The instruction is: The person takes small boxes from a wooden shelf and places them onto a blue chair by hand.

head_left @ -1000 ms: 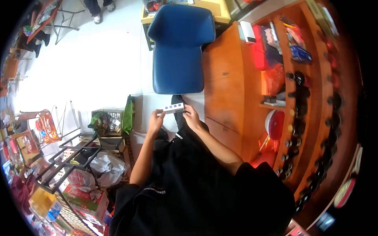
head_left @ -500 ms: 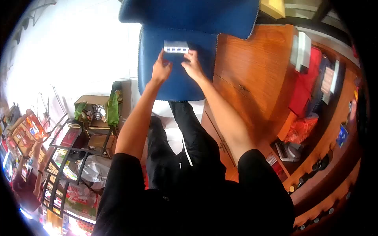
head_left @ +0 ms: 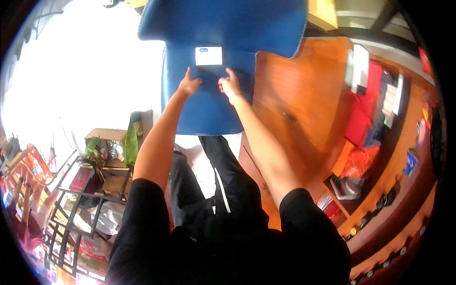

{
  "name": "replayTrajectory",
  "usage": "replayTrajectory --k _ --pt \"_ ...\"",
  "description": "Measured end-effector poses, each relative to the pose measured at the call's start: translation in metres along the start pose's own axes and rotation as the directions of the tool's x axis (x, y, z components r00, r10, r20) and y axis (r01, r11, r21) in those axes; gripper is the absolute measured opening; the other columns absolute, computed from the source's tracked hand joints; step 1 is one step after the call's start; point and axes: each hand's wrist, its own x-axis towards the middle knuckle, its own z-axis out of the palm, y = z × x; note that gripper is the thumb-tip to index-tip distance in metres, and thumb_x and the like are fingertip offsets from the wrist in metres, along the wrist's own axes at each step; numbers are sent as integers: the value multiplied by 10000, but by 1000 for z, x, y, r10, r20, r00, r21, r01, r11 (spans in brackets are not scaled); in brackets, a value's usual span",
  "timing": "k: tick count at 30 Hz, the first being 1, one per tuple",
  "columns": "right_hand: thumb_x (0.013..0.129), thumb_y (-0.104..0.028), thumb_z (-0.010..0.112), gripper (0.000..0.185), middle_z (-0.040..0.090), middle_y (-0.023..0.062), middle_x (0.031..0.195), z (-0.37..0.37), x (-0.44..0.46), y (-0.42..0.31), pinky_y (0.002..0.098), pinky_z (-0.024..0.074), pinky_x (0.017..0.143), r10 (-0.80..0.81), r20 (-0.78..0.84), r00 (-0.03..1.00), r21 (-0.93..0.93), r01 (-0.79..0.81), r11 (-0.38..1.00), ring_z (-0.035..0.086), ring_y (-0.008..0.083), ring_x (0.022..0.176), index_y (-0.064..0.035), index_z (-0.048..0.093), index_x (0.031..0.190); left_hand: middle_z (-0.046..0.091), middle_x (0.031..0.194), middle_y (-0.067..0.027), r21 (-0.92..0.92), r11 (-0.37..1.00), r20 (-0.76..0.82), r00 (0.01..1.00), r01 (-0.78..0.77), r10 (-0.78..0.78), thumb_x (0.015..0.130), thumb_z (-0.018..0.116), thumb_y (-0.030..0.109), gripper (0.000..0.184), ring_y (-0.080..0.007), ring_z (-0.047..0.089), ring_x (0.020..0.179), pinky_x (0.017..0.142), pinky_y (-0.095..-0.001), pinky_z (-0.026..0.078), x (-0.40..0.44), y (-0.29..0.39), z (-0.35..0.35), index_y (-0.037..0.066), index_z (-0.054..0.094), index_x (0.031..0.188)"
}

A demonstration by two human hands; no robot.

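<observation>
A small white box [head_left: 209, 56] with a blue mark near its top left corner lies flat on the seat of a blue chair [head_left: 204, 114]. Just below its left side is my left hand [head_left: 190, 84], empty, with thumb and index finger apart. My right hand [head_left: 230, 85] is below the box's right corner, its index finger stretched out and the other fingers curled, holding nothing. Neither hand touches the box.
Right of the chair stands an orange-brown wooden cabinet [head_left: 299, 90], with shelves holding red bags and bottles beyond it. At the left are a black metal rack [head_left: 71, 216], a cardboard box [head_left: 107, 134] and a green bag [head_left: 133, 137].
The white box went from between both hands down onto the chair seat, and now shows its broad face. Both hands have let go and drawn back. The view has moved toward the chair.
</observation>
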Motion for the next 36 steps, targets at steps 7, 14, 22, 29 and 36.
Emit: replayTrajectory --k 7,14,22,29,36 --pt "768 -15 548 268 623 73 815 -54 -197 141 262 463 590 -316 7 949 -224 310 924 575 135 662 -23 612 1028 594 697 -106 122 982 183 976 -144 121 859 474 234 281 -213 575 621 567 -335 474 -115 -191 -58 24 618 978" --pt "701 51 569 369 593 128 742 -99 -468 304 288 440 480 192 -461 866 -46 -239 970 556 205 564 2 607 1064 549 612 -53 -291 889 246 926 352 -287 846 565 294 204 -201 538 484 395 -332 443 -359 -363 -132 91 581 849" --pt "631 -123 715 377 657 180 866 -24 -578 485 397 540 602 315 -622 717 -9 -409 913 657 294 717 -1 653 982 563 854 -82 -55 893 256 871 447 -420 878 503 386 352 -219 517 651 544 -337 404 -517 -405 -154 61 540 1007" --pt "796 -29 511 316 651 160 813 1 -626 402 370 515 411 364 -616 698 641 176 748 621 268 491 -77 577 1102 564 1043 -107 414 908 397 887 55 -235 904 454 361 365 -263 548 866 748 -378 441 -499 -308 -152 85 525 1132" --pt "794 -20 532 310 649 125 774 25 -699 482 350 520 412 491 -572 656 801 320 506 627 238 506 -96 573 1092 569 1118 -100 455 878 387 921 -149 -45 897 425 401 443 -251 554 976 825 -396 472 -394 -104 -87 134 484 1245"
